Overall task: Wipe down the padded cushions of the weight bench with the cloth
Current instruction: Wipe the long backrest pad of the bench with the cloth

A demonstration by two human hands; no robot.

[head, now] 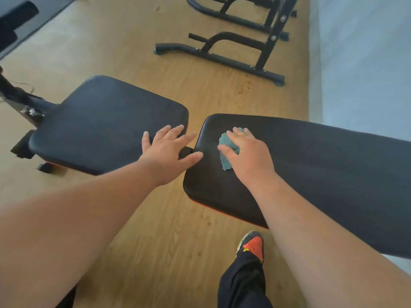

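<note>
The cloth [226, 150] is being pressed under the flat-fingered right hand [246, 152] at the near end of the long cushion [333, 170], whose length is running away rightward, while the left hand [169, 150], fingers spread, is being rested on the seat pad [106, 121].

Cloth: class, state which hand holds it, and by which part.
The right hand presses the bunched teal cloth from above onto the long cushion. The left hand, fingers spread, holds nothing.
</note>
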